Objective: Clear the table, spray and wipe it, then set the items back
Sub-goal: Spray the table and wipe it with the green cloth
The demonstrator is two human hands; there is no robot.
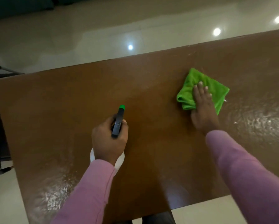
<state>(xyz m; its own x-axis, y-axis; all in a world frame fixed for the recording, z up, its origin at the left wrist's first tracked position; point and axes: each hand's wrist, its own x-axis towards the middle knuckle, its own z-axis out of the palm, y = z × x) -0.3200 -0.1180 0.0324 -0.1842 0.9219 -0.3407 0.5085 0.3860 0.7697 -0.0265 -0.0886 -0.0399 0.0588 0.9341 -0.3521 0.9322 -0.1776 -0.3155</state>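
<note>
Green cloth point(192, 78) lies under my right hand point(203, 110), fingers point(200, 88) flat, while my left hand point(109, 139) grips the spray bottle point(118, 120); desk point(62, 102) looks cleared and sprayed, wiping underway, items unreturned.

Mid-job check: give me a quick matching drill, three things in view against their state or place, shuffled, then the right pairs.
Things:
1. cloth
2. spray bottle
3. table

States:
A. gripped by the left hand
B. brown, with glistening patches
C. green, flat under the right hand

Pairs: 1-C, 2-A, 3-B.
</note>
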